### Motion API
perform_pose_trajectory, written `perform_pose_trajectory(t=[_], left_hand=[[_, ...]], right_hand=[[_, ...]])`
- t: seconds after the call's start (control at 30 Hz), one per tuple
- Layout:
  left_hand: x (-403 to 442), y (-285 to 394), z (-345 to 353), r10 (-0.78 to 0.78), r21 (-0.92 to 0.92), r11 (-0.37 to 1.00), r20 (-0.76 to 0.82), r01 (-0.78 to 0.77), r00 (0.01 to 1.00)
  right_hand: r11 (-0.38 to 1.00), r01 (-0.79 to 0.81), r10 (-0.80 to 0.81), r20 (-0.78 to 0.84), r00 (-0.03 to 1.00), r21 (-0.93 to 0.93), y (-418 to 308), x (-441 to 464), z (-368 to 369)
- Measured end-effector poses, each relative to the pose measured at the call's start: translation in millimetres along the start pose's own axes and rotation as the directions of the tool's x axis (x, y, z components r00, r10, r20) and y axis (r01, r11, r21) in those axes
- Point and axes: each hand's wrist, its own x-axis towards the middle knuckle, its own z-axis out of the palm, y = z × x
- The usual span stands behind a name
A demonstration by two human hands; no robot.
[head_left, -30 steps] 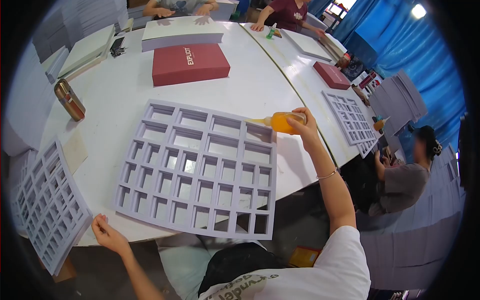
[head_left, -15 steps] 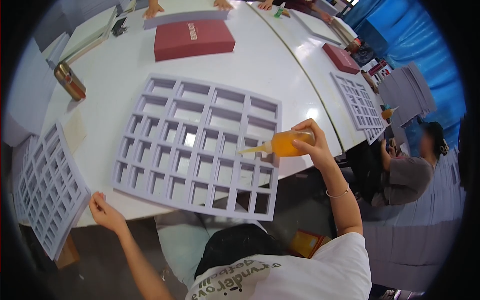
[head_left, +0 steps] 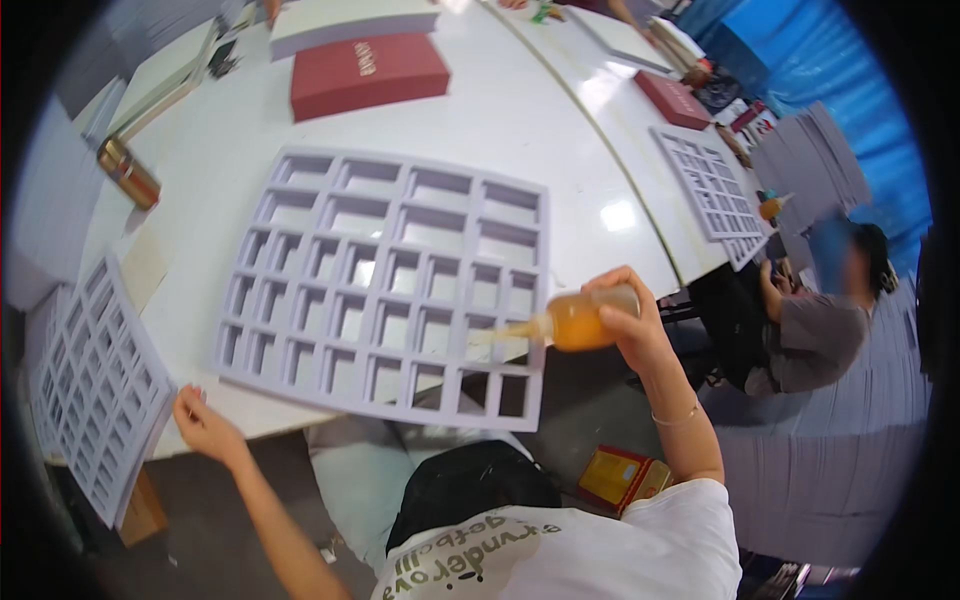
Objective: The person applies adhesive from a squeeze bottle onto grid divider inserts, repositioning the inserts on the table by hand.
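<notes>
In my right hand [head_left: 630, 320] is a clear squeeze bottle [head_left: 580, 318] of amber liquid. Its thin nozzle points left, over the lower right cells of a pale grey grid panel [head_left: 395, 275]. This panel lies on the white table [head_left: 590, 150] with its near edge overhanging. My left hand [head_left: 207, 428] is closed, fingertips pinched together, beside the corner of another grid panel [head_left: 105, 370] at the left; whether anything is between the fingers is hidden.
A red box [head_left: 370, 75] and a gold flask [head_left: 128, 172] stand on the table. More grid panels [head_left: 710, 180] lie at the right, near a seated person [head_left: 820, 335]. Stacked grey sheets [head_left: 815, 165] rise behind. A red-and-yellow tin [head_left: 610, 475] is on the floor.
My right hand and the squeeze bottle have moved nearer to me, the nozzle shifting down across the panel's cells. The whole view has shifted slightly. My left hand stays beside the left panel.
</notes>
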Motion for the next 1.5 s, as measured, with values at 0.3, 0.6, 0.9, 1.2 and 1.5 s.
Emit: perform_pose_trajectory(t=[0.3, 0.6, 0.9, 1.2, 1.5], left_hand=[[1, 2, 0, 0.008, -0.014, 1.0, 0.012, -0.007, 1.0], [1, 3, 1, 0.0, 0.005, 1.0, 0.012, 0.0, 1.0], [1, 4, 1, -0.017, -0.016, 1.0, 0.011, 0.017, 1.0], [4, -5, 2, 0.002, -0.026, 1.0, 0.012, -0.002, 1.0], [5, -1, 1, 0.042, 0.031, 0.999, 0.016, -0.043, 0.999]], right_hand=[[0.959, 0.108, -0.193, -0.331, 0.924, -0.26, -10, 82, -99], [0.92, 0.132, -0.242, -0.268, 0.933, -0.368, -15, 118, -110], [0.923, 0.093, -0.164, -0.164, 0.973, -0.373, -19, 86, -108], [0.92, 0.049, -0.083, -0.071, 0.994, -0.388, -18, 1, -81], [0.892, 0.135, -0.111, 0.081, 0.99, -0.432, -14, -64, -58]])
